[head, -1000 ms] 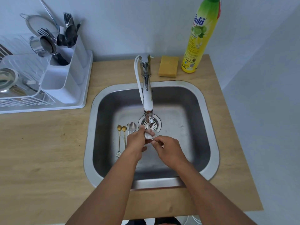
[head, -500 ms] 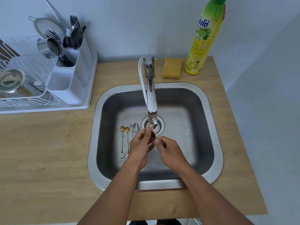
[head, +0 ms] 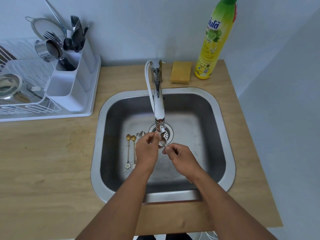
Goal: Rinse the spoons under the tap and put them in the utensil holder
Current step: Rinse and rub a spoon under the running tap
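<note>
A silver spoon [head: 162,142] is held just under the tap spout [head: 161,130], over the drain of the steel sink [head: 223,135]. My right hand [head: 180,157] pinches its handle near the bowl. My left hand [head: 147,149] has its fingertips curled onto the spoon's bowl. Two gold spoons [head: 130,149] with flower ends lie on the sink floor to the left, and silver spoon bowls [head: 140,134] show beside them, partly hidden by my left hand. The white utensil holder [head: 69,87] stands at the back left with forks and dark utensils in it.
A white dish rack [head: 26,104] with metal bowls and a strainer sits left of the holder. A yellow sponge [head: 181,72] and a tall yellow-green dish soap bottle [head: 214,40] stand behind the sink. The wooden counter [head: 43,161] ends near the right wall.
Both hands have stayed under the spout. My left fingers have shifted over the spoon's bowl, which now shows between the hands. The view moved slightly.
</note>
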Action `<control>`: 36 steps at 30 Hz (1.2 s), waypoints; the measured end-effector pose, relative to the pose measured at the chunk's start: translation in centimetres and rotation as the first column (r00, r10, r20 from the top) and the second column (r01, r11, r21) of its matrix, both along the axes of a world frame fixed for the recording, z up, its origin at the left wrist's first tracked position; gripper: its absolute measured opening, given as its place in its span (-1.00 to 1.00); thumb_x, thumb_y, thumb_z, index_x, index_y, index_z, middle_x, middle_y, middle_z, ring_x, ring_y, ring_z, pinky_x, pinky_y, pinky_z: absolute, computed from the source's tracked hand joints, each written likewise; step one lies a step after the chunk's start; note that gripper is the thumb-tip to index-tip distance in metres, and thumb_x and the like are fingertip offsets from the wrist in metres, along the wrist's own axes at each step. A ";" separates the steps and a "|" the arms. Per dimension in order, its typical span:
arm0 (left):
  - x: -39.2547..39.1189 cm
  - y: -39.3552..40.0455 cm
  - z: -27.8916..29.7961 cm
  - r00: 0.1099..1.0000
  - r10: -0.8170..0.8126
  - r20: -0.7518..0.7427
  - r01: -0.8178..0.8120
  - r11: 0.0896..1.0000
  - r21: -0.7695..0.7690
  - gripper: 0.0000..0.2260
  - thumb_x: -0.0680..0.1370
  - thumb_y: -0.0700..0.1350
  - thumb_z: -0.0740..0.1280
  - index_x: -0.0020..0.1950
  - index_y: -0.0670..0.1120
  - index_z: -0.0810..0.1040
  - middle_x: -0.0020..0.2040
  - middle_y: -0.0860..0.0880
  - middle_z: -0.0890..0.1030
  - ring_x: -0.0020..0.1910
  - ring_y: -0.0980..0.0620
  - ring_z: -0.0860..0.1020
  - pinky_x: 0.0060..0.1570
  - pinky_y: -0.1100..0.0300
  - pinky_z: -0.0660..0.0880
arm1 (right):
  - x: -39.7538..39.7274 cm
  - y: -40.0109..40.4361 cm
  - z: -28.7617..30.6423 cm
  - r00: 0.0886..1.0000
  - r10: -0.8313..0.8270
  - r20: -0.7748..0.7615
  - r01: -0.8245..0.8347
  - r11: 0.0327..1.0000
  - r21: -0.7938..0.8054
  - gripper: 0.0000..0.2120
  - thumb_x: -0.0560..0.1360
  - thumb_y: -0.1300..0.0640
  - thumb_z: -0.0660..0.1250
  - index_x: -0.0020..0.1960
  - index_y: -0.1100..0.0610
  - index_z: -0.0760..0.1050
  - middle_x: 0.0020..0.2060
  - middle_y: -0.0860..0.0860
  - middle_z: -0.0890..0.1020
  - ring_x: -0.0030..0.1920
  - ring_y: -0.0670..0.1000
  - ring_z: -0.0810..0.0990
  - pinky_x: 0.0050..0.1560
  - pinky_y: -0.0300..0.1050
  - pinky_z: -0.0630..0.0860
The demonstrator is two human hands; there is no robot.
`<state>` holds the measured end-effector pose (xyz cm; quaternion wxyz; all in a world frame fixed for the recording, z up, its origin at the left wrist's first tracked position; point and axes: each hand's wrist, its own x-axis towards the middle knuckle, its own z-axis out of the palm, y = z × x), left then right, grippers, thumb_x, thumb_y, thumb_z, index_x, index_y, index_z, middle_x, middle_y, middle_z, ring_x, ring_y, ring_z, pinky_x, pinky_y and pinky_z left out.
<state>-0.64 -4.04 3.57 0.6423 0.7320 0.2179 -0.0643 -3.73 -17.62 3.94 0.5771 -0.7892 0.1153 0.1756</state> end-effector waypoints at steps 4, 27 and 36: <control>-0.4 -1.2 0.7 0.951 0.265 -0.158 -0.293 0.936 -0.196 -0.97 0.56 -0.08 0.51 -0.06 0.04 0.69 -0.13 0.05 0.77 -0.11 0.06 0.72 -0.15 0.16 0.55 | 0.1 0.8 0.0 0.999 -0.029 -0.036 0.031 0.998 0.045 -0.77 0.65 0.09 0.29 -0.11 0.04 0.67 -0.43 -0.27 0.58 -0.44 -0.25 0.49 -0.46 -0.45 0.32; 0.9 -0.8 0.9 0.985 0.013 -0.173 -0.019 0.999 -0.034 -0.78 0.65 0.00 0.36 -0.11 -0.01 0.73 -0.16 0.09 0.77 -0.14 0.16 0.66 -0.16 0.29 0.54 | -0.6 0.8 -0.9 0.993 0.052 -0.111 -0.048 0.998 0.036 -0.78 0.59 0.01 0.37 -0.18 0.01 0.70 -0.25 -0.12 0.74 -0.30 -0.21 0.62 -0.25 -0.18 0.51; 2.3 1.5 1.5 0.903 -0.351 -0.247 0.353 0.935 -0.040 -0.86 0.60 -0.01 0.43 -0.13 0.04 0.73 -0.25 0.23 0.73 -0.18 0.38 0.64 -0.19 0.54 0.47 | 0.6 1.1 -0.8 0.995 -0.062 -0.082 0.074 0.984 0.159 -0.85 0.57 0.10 0.46 -0.15 0.11 0.72 -0.25 -0.04 0.76 -0.26 -0.20 0.69 -0.15 -0.37 0.47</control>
